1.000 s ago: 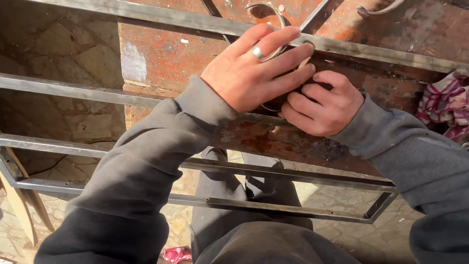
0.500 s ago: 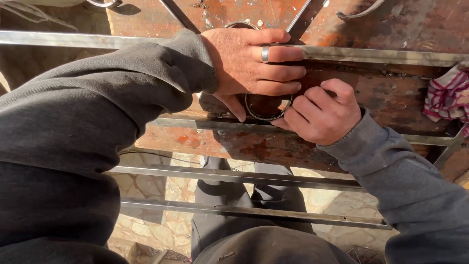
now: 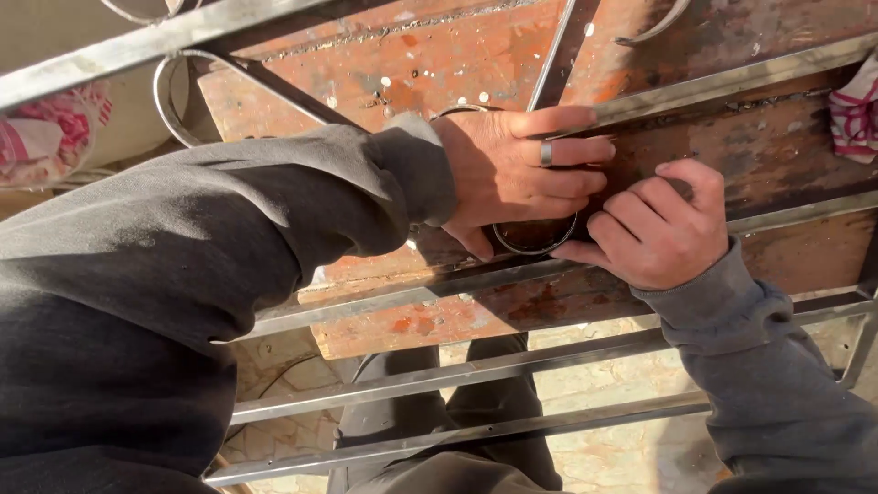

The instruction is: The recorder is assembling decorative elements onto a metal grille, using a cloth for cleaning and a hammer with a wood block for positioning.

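A small steel ring (image 3: 538, 240) lies on a rusty, spattered metal table (image 3: 439, 82), between the steel bars of a welded frame (image 3: 476, 370). My left hand (image 3: 517, 174), with a band on one finger, lies flat over the ring and presses it down, thumb curled under its left side. My right hand (image 3: 663, 224) is closed beside the ring's right edge, fingertips touching it. Both arms wear dark grey sleeves. Most of the ring is hidden under my left hand.
A curved steel scroll (image 3: 178, 101) is welded at the upper left and another scroll tip (image 3: 654, 32) sits at the top. A red-and-white cloth (image 3: 855, 114) lies at the right edge. Below the bars I see my legs (image 3: 457, 430) and a stone floor.
The view has swung so the frame now slants across the picture. My left forearm fills more of the left side. Both hands stay on the ring.
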